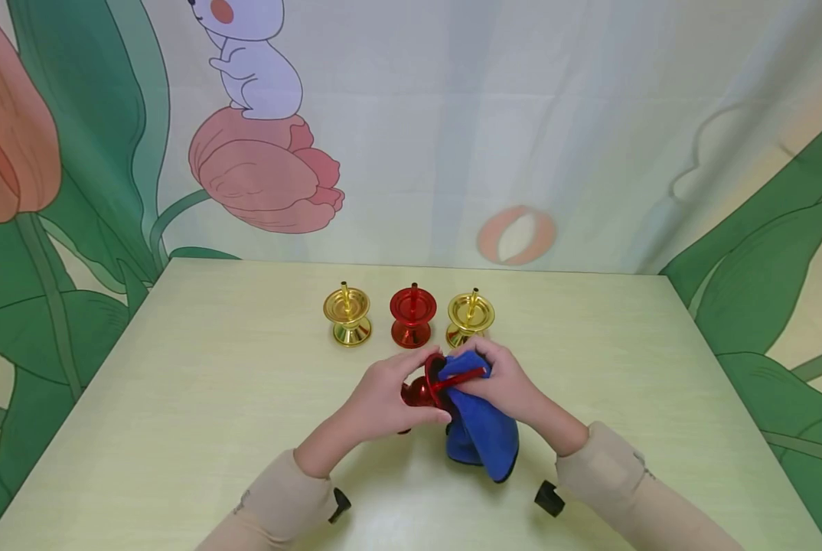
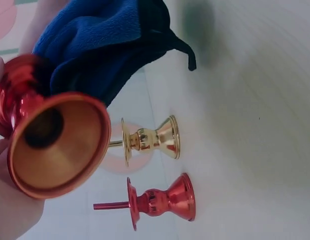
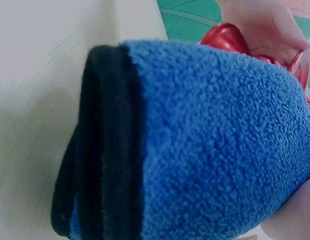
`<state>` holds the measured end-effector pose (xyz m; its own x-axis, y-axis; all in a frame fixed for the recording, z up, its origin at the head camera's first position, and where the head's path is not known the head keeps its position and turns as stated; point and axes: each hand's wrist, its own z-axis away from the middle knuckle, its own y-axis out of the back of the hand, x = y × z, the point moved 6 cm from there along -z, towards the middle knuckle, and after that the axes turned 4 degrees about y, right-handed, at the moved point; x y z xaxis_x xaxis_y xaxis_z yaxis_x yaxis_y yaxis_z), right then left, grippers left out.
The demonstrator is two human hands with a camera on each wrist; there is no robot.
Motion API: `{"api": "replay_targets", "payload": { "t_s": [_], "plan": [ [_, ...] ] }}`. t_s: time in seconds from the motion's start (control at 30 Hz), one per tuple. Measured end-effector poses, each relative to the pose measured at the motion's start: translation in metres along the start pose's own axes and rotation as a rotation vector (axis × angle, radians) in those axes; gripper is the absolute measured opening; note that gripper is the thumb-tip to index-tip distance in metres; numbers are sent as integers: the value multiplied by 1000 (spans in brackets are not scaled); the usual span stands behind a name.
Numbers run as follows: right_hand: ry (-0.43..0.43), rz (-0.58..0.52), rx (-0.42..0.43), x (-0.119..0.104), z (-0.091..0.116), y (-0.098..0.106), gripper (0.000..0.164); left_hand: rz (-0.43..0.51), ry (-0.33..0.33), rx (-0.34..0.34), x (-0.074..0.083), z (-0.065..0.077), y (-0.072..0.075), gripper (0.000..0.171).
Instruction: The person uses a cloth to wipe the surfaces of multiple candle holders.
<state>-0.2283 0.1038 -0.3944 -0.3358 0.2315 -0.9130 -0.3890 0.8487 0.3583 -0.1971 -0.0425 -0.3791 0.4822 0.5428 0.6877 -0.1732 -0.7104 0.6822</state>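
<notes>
My left hand (image 1: 389, 394) grips a shiny red candle holder (image 1: 421, 392) around its dish and body. The holder is tilted, its stem pointing right; in the left wrist view its hollow golden underside (image 2: 60, 145) faces the camera. My right hand (image 1: 503, 383) pinches a blue cloth (image 1: 483, 432) with dark edging, and the cloth touches the inside of the dish beside the stem. Lower folds of the cloth hang down. In the right wrist view the cloth (image 3: 215, 145) covers most of the holder, and part of the red base (image 3: 226, 39) shows past it.
Behind the hands stand three upright candle holders in a row: a gold one (image 1: 351, 325), a red one (image 1: 412, 321) and another gold one (image 1: 471, 314). They stand on a pale wooden table (image 1: 211, 367). A printed curtain (image 1: 411, 138) hangs behind the table's back edge.
</notes>
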Motion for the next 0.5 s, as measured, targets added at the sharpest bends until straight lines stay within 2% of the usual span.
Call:
{"api": "replay_targets", "payload": {
  "t_s": [0.13, 0.27, 0.4, 0.5],
  "plan": [
    [3, 31, -6, -4, 0, -1, 27, 137, 74, -90, -7, 1, -1, 74],
    [-39, 68, 42, -3, -2, 1, 29, 258, 136, -118, -14, 4, -2, 71],
    [-97, 66, 130, 3, -5, 10, 27, 379, 200, -88, -23, 5, -1, 67],
    [-140, 26, 167, 6, -6, 15, 27, 449, 242, -4, -28, 5, 1, 66]
  ]
}}
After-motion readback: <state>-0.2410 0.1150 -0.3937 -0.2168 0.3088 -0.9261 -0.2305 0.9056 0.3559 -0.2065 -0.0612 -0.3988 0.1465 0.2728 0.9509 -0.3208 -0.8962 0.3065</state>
